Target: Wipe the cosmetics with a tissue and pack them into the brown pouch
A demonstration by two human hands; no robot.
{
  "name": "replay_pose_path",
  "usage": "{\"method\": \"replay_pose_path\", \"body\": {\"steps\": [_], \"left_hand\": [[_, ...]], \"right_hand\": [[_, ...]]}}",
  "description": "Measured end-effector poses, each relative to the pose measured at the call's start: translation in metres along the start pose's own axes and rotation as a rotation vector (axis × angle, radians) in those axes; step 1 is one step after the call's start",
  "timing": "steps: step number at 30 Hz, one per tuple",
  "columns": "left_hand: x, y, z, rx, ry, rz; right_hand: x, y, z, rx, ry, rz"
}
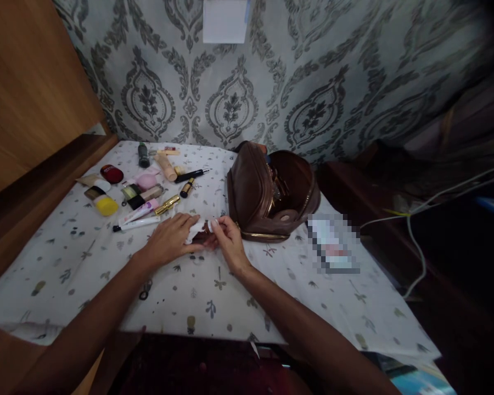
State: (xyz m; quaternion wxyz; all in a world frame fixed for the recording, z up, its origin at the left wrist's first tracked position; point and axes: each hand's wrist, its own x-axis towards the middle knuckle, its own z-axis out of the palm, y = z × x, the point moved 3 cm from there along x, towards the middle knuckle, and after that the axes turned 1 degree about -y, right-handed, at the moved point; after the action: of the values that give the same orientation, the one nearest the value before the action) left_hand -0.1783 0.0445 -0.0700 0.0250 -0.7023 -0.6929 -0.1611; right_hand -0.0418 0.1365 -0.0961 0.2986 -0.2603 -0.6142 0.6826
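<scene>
My left hand [170,238] is closed round a crumpled white tissue [194,231] above the middle of the cloth. Facing it, my right hand [231,244] pinches a small brown item with a whitish end [208,226]; its kind is too blurred to tell, and my fingers cover part of it. The tissue lies against this item. Just beyond my right hand stands a brown cosmetic bag [251,186], unzipped, with several items inside. Near my left fingers lie a gold tube [167,205] and a white tube with a black cap [138,224].
Several cosmetics spread over the back left, including a pink sponge [147,180], a dark green bottle [143,155], a red compact [112,174] and a black pen-like item [189,175]. A pixelated flat object [334,244] lies right of the bag. White cables [420,241] hang beyond the table's right edge.
</scene>
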Motion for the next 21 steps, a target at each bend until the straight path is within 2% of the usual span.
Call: {"method": "replay_pose_path", "body": {"steps": [5,9,12,16,21], "left_hand": [[0.001,-0.02,-0.005,-0.046,-0.096,-0.006],[0.002,-0.028,-0.008,-0.098,-0.11,0.016],[0.002,-0.031,-0.009,-0.085,-0.079,0.032],[0.001,-0.032,-0.007,-0.09,-0.022,0.026],[0.001,-0.02,-0.006,-0.072,0.064,0.022]], "right_hand": [[0.0,-0.005,0.0,0.0,-0.024,-0.026],[0.001,-0.007,0.001,0.013,-0.081,-0.046],[0.004,-0.007,-0.001,0.012,-0.057,-0.059],[0.005,-0.01,-0.005,-0.082,0.036,-0.111],[0.004,-0.009,-0.008,-0.153,0.135,-0.137]]}}
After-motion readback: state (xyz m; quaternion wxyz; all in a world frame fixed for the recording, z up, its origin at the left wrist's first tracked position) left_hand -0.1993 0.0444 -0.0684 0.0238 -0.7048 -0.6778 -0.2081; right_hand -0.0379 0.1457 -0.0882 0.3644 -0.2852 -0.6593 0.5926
